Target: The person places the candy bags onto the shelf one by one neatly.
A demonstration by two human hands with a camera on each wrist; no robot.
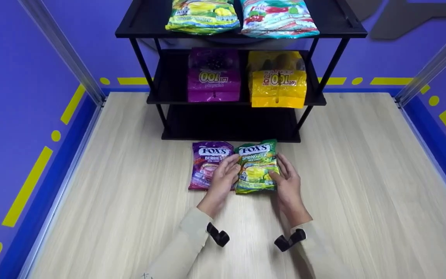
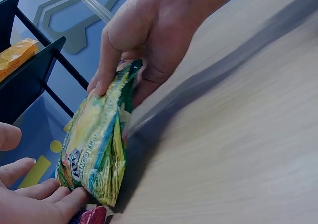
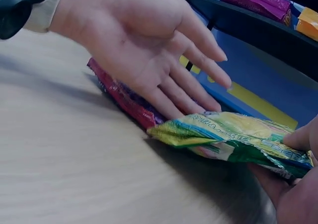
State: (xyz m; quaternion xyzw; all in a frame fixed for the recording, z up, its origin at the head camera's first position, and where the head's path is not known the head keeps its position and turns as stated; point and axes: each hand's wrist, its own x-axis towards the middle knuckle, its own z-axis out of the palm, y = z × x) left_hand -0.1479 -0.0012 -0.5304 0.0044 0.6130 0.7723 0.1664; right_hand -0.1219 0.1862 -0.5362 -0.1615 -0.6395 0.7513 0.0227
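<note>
A green bag of Fox's Spring Tea candy (image 1: pixel 256 168) lies face up on the table, its right part slightly raised. My right hand (image 1: pixel 289 190) pinches its right edge, thumb on top and fingers underneath, as the right wrist view shows at the bag's end (image 3: pixel 238 134). My left hand (image 1: pixel 222 180) is at the bag's left side, fingers extended and touching that edge. In the left wrist view those fingertips (image 2: pixel 74 201) meet the bag's near end. A purple bag of Fox's Berries candy (image 1: pixel 199 168) lies directly to the left, partly covered by my left hand.
Behind the bags stands a black three-tier shelf (image 1: pixel 230 137). Its top tier bears a yellow-green candy bag (image 1: pixel 203 17) and a teal-and-red one (image 1: pixel 279 17). On the middle tier are a purple pouch (image 1: pixel 214 83) and a yellow pouch (image 1: pixel 279 89). Blue panels (image 1: pixel 33 77) enclose the table.
</note>
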